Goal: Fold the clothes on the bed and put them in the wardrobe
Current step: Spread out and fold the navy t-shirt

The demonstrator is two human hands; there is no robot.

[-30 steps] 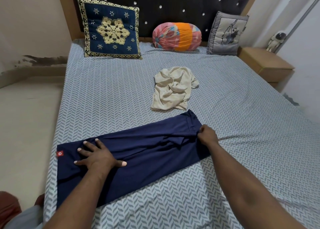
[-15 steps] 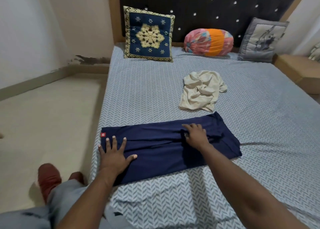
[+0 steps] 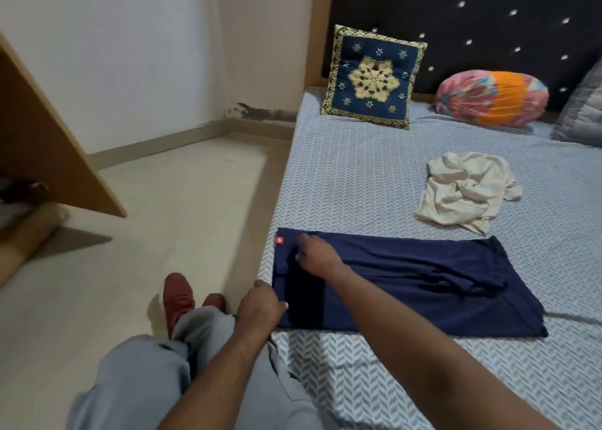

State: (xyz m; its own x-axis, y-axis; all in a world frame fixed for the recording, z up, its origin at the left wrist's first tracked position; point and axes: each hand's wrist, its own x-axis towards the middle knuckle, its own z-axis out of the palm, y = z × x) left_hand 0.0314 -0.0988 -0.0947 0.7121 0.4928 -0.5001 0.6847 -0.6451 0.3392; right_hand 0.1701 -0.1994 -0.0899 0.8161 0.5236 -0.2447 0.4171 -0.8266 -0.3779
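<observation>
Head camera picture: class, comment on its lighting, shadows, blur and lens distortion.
Head view: soft, even indoor light; the right hand and its forearm cast a dark shadow on the navy garment; the wooden panel shadows the floor; the left hand and the right hand look slightly blurred; wall and headboard lines lean, suggesting wide-angle distortion.

A blue cushion (image 3: 373, 76) with a gold flower pattern leans upright against the dark studded headboard (image 3: 472, 16). Just right of it lies a pink and orange bolster (image 3: 492, 99), and a grey pillow (image 3: 583, 110) shows at the right edge. Beige floor (image 3: 163, 208) fills the left, under a white wall (image 3: 130, 45) with a stained patch (image 3: 260, 113) in the far corner.
</observation>
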